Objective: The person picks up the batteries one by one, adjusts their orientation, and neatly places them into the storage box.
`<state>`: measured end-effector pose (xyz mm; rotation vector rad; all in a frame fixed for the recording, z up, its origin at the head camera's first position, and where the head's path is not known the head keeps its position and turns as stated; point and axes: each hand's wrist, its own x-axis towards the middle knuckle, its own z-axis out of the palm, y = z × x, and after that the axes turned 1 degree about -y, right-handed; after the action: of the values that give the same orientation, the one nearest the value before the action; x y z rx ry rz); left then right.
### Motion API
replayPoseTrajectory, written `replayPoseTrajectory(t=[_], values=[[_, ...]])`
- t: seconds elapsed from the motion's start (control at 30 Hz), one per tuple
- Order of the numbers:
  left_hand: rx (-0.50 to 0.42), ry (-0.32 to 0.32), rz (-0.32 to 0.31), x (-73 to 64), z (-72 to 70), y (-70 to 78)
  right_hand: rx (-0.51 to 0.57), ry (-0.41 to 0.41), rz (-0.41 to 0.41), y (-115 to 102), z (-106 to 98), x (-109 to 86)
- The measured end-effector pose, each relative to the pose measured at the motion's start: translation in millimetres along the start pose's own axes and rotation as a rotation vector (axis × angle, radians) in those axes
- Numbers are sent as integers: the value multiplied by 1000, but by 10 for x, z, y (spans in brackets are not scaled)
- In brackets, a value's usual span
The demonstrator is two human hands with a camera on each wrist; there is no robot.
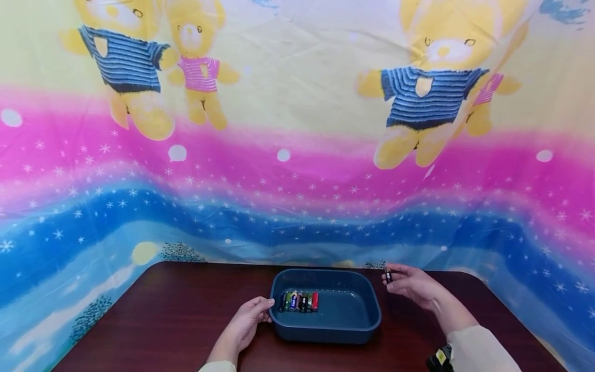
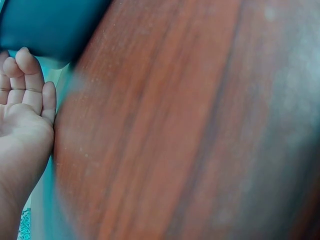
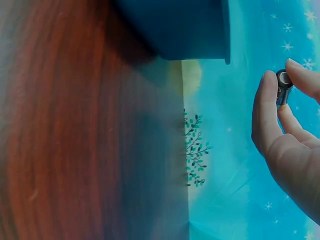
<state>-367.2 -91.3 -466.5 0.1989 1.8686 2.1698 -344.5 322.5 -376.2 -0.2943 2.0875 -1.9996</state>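
A dark blue plastic bin (image 1: 325, 335) stands on the table, in its left half a row of several small batteries (image 1: 297, 302) with black, green, blue and red wrappers. My left hand (image 1: 248, 318) grips the bin's left side, its thumb at the rim and its other fingers against the outer wall. In the left wrist view the left hand (image 2: 22, 115) shows its palm beside the bin (image 2: 50, 30). To the right of the bin and above the table, my right hand (image 1: 413, 285) pinches a black battery (image 3: 283, 87) between thumb and fingertips.
The dark reddish-brown wooden table (image 1: 153, 320) extends to both sides of the bin. Behind it hangs a printed cloth (image 1: 297, 181) with bears and snowflakes. A black object with a yellow mark (image 1: 440, 357) sits by the right sleeve.
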Motion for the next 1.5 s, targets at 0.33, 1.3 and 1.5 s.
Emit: replayPoseTrajectory(t=[0.33, 1.3, 1.5], values=[[-17, -6, 3, 20, -15, -22, -54, 32, 18, -113, 90, 161], [-11, 0, 11, 10, -27, -6, -77, -186, 11, -219, 372, 887], [-29, 0, 20, -5, -4, -7, -63, -206, -3, -158, 412, 1032]])
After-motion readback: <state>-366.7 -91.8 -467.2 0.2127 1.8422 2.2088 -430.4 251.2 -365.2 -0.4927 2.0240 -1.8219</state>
